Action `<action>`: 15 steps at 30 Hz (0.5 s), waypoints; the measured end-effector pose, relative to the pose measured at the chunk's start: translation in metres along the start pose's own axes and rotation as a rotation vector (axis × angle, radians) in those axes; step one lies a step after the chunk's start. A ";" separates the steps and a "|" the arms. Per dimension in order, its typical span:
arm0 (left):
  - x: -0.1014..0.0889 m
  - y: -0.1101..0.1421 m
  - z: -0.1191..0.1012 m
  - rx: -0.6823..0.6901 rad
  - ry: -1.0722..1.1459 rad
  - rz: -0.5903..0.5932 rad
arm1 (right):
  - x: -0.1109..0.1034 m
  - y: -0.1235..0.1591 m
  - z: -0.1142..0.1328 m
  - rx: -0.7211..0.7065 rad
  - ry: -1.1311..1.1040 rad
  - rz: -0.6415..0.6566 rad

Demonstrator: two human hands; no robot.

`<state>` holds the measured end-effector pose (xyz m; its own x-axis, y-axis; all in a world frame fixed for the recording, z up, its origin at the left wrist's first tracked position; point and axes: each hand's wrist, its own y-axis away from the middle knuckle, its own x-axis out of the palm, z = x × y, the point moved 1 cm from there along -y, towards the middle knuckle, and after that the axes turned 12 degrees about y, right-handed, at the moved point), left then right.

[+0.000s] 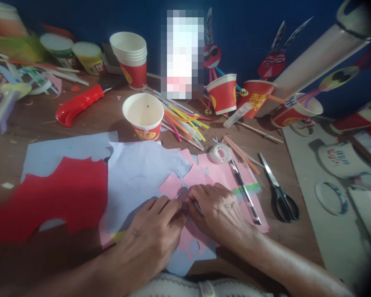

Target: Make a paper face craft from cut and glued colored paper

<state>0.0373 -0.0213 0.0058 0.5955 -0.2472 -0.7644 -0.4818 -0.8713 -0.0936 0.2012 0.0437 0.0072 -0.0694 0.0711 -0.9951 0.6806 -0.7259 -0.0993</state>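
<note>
My left hand (157,225) and my right hand (214,206) meet over the cut papers, fingers closed and fingertips nearly touching. Something small and purplish seems to lie between them, but the fingers cover most of it. Beneath and beyond them are pale lavender paper (136,165) and pink paper (200,177) with cut-out edges. Red paper (80,185) with curved cuts lies to the left. To the right of my right hand are a black pen (245,192), a roll of clear tape (220,153) and black-handled scissors (281,198).
A paper cup (142,115) stands beyond the papers, near a bundle of coloured straws (185,123). Stacked cups (130,62) and a red-handled tool (80,105) are at back left. Cups with red-faced figures (255,95) stand at back right, by a slanting pole (312,62).
</note>
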 end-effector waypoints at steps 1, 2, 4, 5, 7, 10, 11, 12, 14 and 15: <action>0.001 0.000 0.000 -0.001 -0.006 0.000 | -0.001 -0.001 0.000 0.000 0.006 -0.005; 0.001 0.000 0.000 0.003 -0.014 -0.001 | -0.002 -0.001 0.000 0.003 0.012 -0.009; 0.002 0.001 -0.001 0.022 -0.037 -0.004 | -0.003 -0.003 0.000 0.012 0.022 -0.015; 0.003 0.001 -0.001 0.031 -0.049 -0.003 | -0.004 -0.004 0.000 0.019 0.027 -0.017; 0.003 0.002 -0.001 0.051 -0.069 -0.006 | -0.004 -0.005 0.000 0.034 0.035 -0.018; 0.002 0.002 0.000 0.059 -0.086 0.024 | -0.004 -0.006 -0.001 0.042 0.033 -0.012; 0.002 0.001 0.000 0.062 -0.084 0.036 | -0.005 -0.006 -0.002 0.041 0.026 -0.008; 0.002 0.001 0.000 0.063 -0.079 0.041 | -0.006 -0.005 -0.005 0.043 0.017 -0.005; 0.002 0.000 0.002 0.078 -0.062 0.016 | -0.009 -0.003 -0.011 0.058 -0.005 -0.002; 0.002 0.000 0.002 0.091 -0.055 -0.011 | -0.012 -0.001 -0.016 0.072 -0.013 -0.006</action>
<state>0.0372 -0.0209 0.0024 0.5660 -0.2123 -0.7966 -0.5335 -0.8310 -0.1576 0.2124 0.0546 0.0188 -0.0832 0.0665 -0.9943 0.6258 -0.7730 -0.1041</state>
